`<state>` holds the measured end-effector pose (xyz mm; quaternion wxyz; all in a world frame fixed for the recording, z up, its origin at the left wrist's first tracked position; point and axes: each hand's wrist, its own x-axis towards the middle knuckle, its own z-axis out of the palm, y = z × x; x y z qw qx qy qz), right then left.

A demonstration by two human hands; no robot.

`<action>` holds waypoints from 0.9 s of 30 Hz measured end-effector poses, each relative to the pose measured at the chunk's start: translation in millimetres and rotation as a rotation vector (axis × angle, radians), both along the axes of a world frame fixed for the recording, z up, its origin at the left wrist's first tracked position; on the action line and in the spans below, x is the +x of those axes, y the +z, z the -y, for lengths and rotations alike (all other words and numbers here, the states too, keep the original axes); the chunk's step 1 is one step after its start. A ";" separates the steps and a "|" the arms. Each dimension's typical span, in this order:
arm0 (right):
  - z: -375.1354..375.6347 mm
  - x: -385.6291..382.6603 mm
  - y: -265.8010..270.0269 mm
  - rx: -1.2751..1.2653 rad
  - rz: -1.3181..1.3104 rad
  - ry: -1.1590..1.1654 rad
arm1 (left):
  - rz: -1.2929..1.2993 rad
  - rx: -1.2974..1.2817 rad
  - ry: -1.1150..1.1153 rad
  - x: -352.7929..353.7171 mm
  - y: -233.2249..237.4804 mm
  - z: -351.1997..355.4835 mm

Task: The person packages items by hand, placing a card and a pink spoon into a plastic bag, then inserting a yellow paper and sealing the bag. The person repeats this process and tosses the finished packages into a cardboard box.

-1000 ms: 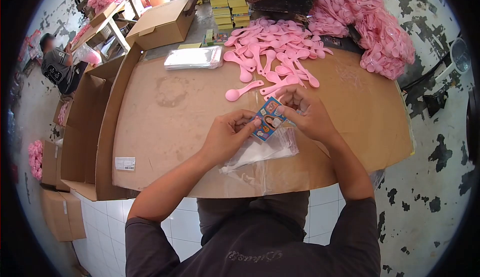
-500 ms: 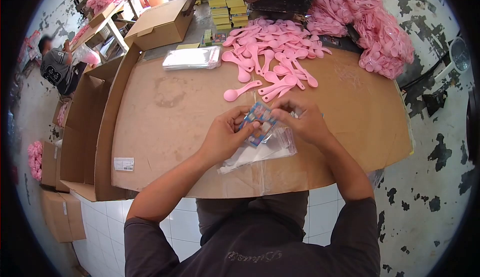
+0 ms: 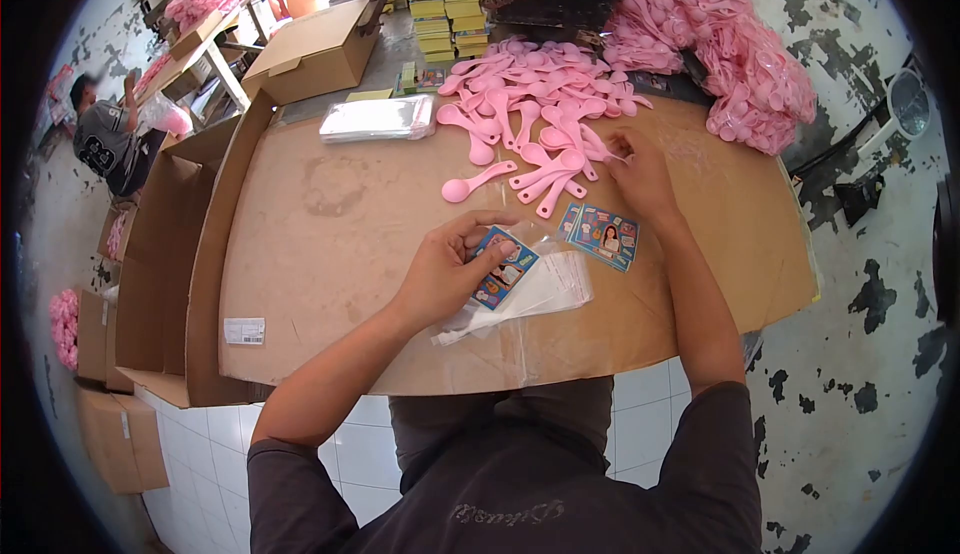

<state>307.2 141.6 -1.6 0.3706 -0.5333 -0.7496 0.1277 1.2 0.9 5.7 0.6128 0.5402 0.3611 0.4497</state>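
Observation:
My left hand is closed on a blue printed card, its thumb lying on the card's face. Clear plastic shows around the card's upper edge, and it looks like a small bag. Under that hand lies a stack of clear plastic bags. My right hand is at the right edge of a heap of pink measuring spoons, fingers pinched on one pink spoon. Between the hands, several blue cards lie fanned on the cardboard. A single spoon lies apart from the heap.
A bundle of clear bags lies behind the left hand. Stacks of yellow-edged cards stand at the back. Bagged pink spoons fill the back right. An open carton borders the left side. Another person sits far left.
My right hand has left the card and moved up and right to the spoons, uncovering the fanned cards. The left hand still holds the card, shifted slightly down and left.

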 end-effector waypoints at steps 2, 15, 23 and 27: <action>-0.2 2.3 1.5 -0.087 -0.014 -0.019 | 0.023 -0.017 0.014 -0.5 2.9 0.7; 73.2 -66.1 36.2 -0.528 -0.917 0.498 | 0.016 0.005 0.009 0.3 -2.8 0.6; 86.2 -73.6 40.1 -0.432 -0.879 0.536 | -0.021 -0.016 0.013 2.8 -8.4 0.0; 89.7 -73.3 35.3 -0.342 -0.722 0.587 | -0.022 -0.036 0.025 4.3 -5.1 1.5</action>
